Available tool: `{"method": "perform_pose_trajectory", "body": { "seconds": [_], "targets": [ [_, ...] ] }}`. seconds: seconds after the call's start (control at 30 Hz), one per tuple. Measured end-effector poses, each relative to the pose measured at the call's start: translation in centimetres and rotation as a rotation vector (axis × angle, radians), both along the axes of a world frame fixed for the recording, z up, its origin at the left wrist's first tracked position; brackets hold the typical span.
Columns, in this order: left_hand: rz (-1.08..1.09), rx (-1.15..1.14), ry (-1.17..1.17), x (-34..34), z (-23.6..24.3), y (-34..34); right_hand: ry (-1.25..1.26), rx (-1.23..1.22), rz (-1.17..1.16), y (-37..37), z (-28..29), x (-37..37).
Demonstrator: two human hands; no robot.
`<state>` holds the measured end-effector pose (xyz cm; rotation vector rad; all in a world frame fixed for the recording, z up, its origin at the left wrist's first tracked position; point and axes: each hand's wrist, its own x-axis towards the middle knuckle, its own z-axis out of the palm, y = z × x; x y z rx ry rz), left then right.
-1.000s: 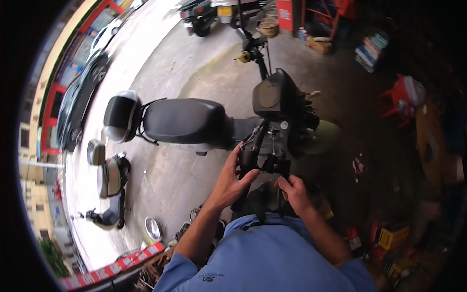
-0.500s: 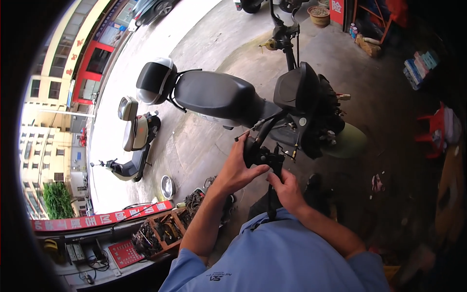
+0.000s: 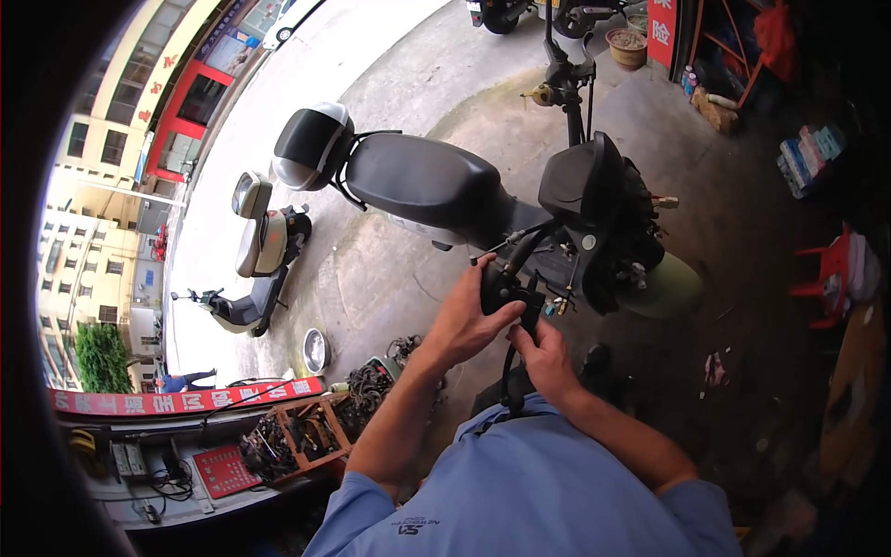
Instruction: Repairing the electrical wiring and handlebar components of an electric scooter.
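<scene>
A dark electric scooter [image 3: 427, 181] with a long black seat stands before me, its front panel [image 3: 574, 186] partly stripped and wires showing. My left hand [image 3: 469, 316] is closed around the black switch housing [image 3: 509, 290] on the near end of the handlebar, thumb pressed on its side. My right hand [image 3: 546, 357] pinches the lower edge of the same housing between thumb and fingers; its fingertips are partly hidden. A black cable [image 3: 508, 371] hangs from there toward my shirt. Small coloured connectors [image 3: 555, 306] show just beyond the housing. A brake lever [image 3: 506, 243] points past my left fingertips.
A black-and-silver rear box [image 3: 313, 148] sits behind the seat. Another scooter [image 3: 264, 251] stands at left. Near left, a bench [image 3: 176, 509] and a wooden crate [image 3: 320, 432] carry parts and wires. A round metal lamp [image 3: 316, 351] lies on the ground. A red stool [image 3: 821, 283] stands right.
The whole view has shifted, so the scooter appears slightly right and lower. Both hands stay on the switch housing, and the coloured connectors show more clearly. A distant person now appears at lower left.
</scene>
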<state>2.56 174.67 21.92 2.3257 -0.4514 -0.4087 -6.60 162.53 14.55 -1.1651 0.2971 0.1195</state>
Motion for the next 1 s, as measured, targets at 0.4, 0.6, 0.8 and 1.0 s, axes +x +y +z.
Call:
{"method": "perform_pose_trajectory", "body": {
  "seconds": [0.4, 0.6, 0.8, 1.0],
  "targets": [
    [0.072, 0.059, 0.034, 0.1, 0.2, -1.0, 0.006, -0.047, 0.059, 0.0, -0.2, 0.6],
    [0.071, 0.062, -0.013, 0.0, 0.1, -1.2, 0.069, 0.064, 0.113, -1.1, -0.9, 0.3],
    [0.084, 0.075, 0.024, 0.0, 0.1, -1.3, 0.312, 0.386, -0.077, -4.4, -3.3, -1.3],
    [0.072, 0.019, 0.01, -0.2, 0.6, -1.7, 0.206, 0.655, -0.107, -6.5, -2.9, -2.2]
  ]
}}
